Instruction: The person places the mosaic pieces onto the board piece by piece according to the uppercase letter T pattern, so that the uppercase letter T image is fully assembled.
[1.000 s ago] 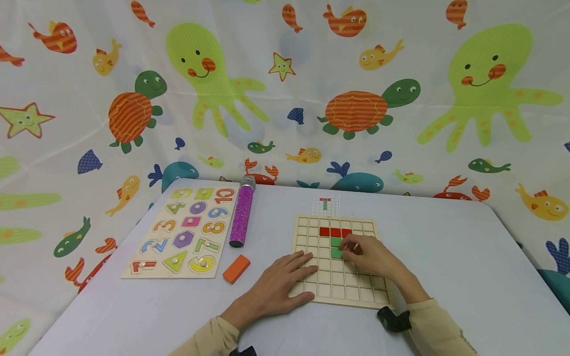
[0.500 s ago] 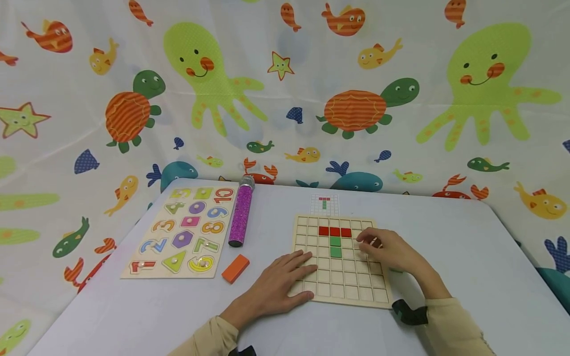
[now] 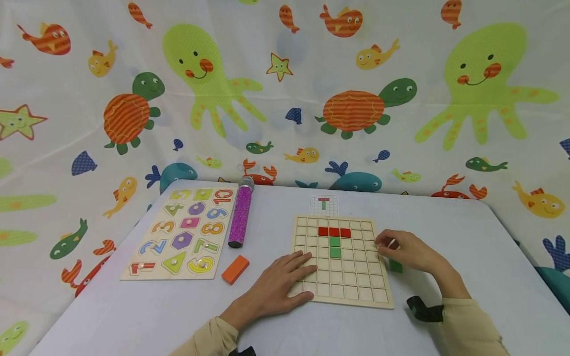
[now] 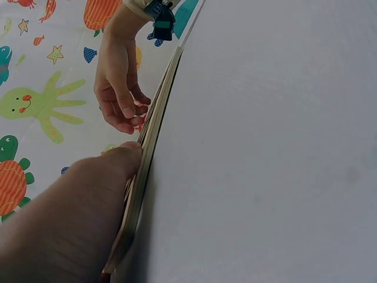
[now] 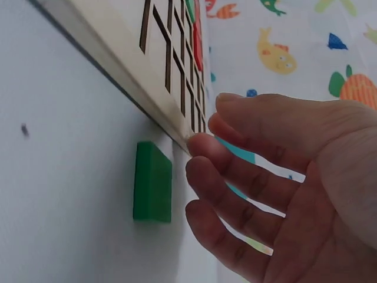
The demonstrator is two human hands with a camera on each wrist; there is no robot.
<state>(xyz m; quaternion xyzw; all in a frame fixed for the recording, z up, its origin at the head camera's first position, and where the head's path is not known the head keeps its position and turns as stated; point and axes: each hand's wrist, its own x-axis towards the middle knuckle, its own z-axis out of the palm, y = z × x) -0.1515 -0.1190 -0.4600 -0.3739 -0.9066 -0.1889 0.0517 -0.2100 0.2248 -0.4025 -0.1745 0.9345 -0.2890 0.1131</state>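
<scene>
A wooden grid board (image 3: 356, 301) lies on the table, its left edge under the fingers of my left hand (image 3: 278, 283), which rests flat with fingers spread. Three red squares (image 3: 334, 232) form a row in the grid, and two green squares (image 3: 335, 252) run down from the middle one. Just off the board's right edge hovers my right hand (image 3: 407, 251), fingers loosely bent and holding nothing. Below it, partly covered in the head view, a green block (image 3: 396, 266) sits on the table. The right wrist view shows this block (image 5: 152, 183) apart from the fingertips.
A small pattern card (image 3: 333, 208) with a red and green T lies behind the board. To the left are an orange block (image 3: 235, 270), a purple glitter microphone (image 3: 240, 217) and a number-and-shape puzzle board (image 3: 169, 235). A sea-animal cloth (image 3: 285, 99) hangs behind the table.
My right hand has left the green squares and moved right, past the board's edge, uncovering the lower green square and showing the green block beside the board. The left hand stays put.
</scene>
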